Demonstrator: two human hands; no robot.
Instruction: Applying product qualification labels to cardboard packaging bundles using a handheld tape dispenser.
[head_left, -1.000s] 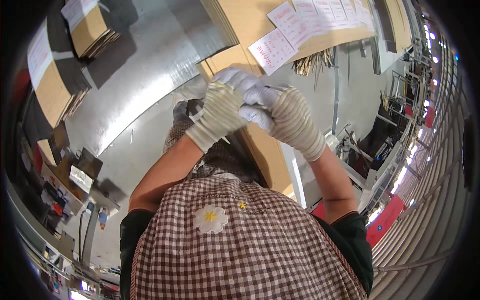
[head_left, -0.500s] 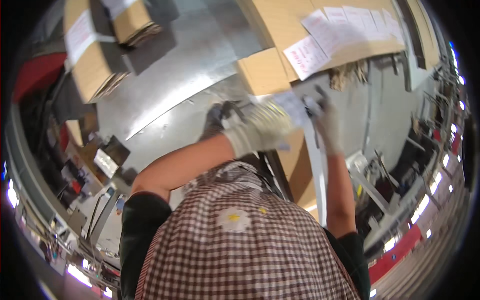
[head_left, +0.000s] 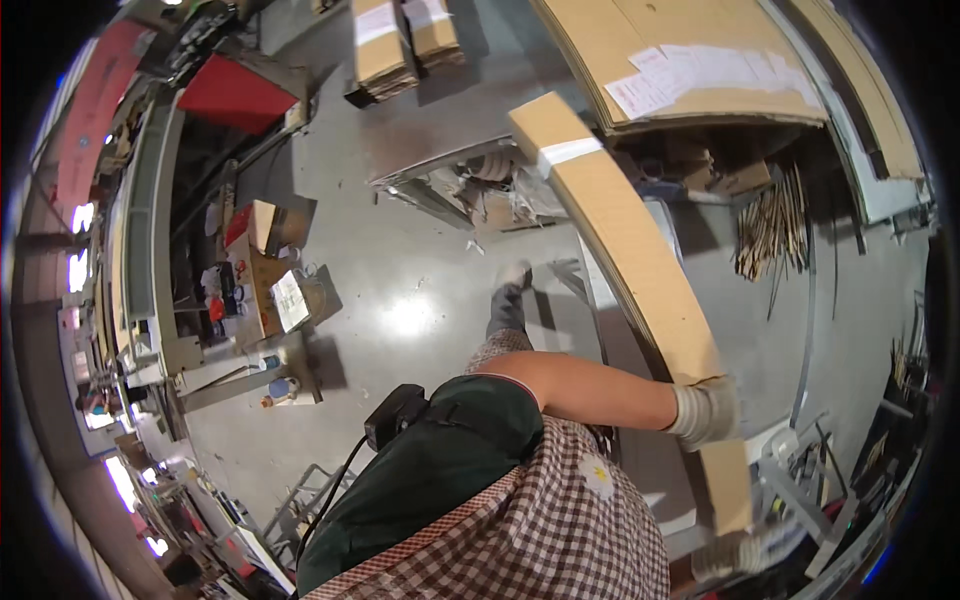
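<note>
A long, narrow cardboard bundle (head_left: pixel 640 245) runs from the middle back toward the lower right. A white band (head_left: pixel 570 151) crosses it near its far end. My left arm reaches across to the right, and my left hand (head_left: pixel 706 412), in a pale knitted glove, is closed over the bundle's near part; its fingertips are hidden. Past that hand, the bundle's near end (head_left: pixel 726 488) shows. My right hand (head_left: pixel 738 556), gloved too, is low at the right beside this end. Blur and the frame's dark edge obscure its fingers.
A large cardboard stack (head_left: pixel 690 30) with white paper sheets (head_left: pixel 665 80) stands at the back right. Two smaller cardboard bundles (head_left: pixel 383 55) lie at the back. Thin sticks (head_left: pixel 775 225) lean at the right. Open boxes (head_left: pixel 265 285) stand on the left floor.
The view and my body have turned. My hands, earlier close to a pale sheet near the large stack, are now nearer at the lower right. More of the long bundle shows.
</note>
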